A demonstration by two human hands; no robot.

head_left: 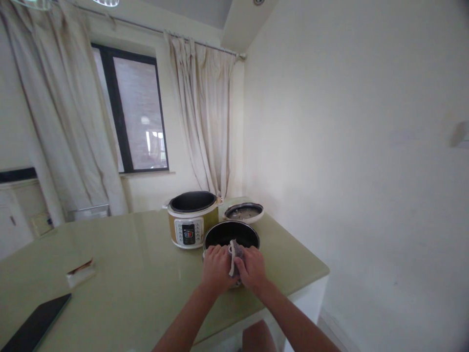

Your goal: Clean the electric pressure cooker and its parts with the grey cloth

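Both my left hand [219,266] and my right hand [252,266] are closed around a bunched grey cloth [236,252] with a pale edge. They are side by side over the near rim of a dark-lined pot [230,230]. My hands hide the pot's front side. Behind it to the left stands a white and gold electric cooker [193,220] with its top uncovered and a control panel facing me. A round lid [244,213] lies with its inner side up behind the pot, to the right.
The pale green table [128,264] ends at a corner on the right, near a white wall. A dark flat panel [36,322] and a small white packet [80,274] lie at left. Curtains [203,107] and a window are behind.
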